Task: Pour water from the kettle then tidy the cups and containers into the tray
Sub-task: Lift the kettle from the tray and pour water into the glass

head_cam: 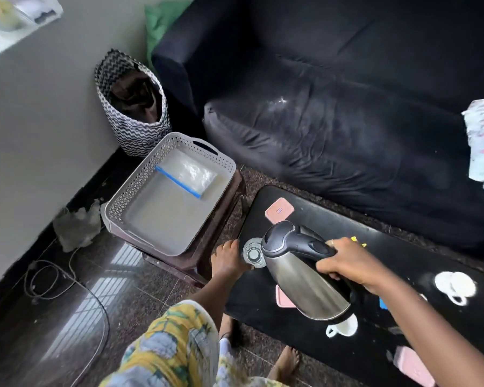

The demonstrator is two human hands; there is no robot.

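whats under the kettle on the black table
A white cup shows below the kettle, at its base, with its far rim covered. The edge of a pink container pokes out at the left; the kettle's body hides the rest of it.

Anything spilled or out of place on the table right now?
The glass under the tilted kettle stands at the table's very edge, held by the left hand. Pale specks surround the rightmost white cup; possibly a spill.

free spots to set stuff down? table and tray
Tray: near half is bare; the zip bag fills the far corner. Table: mostly bare strip along the sofa side, between the pink lid and the far-right white cup. Crowded at the left end: kettle, glass, left hand, right hand.
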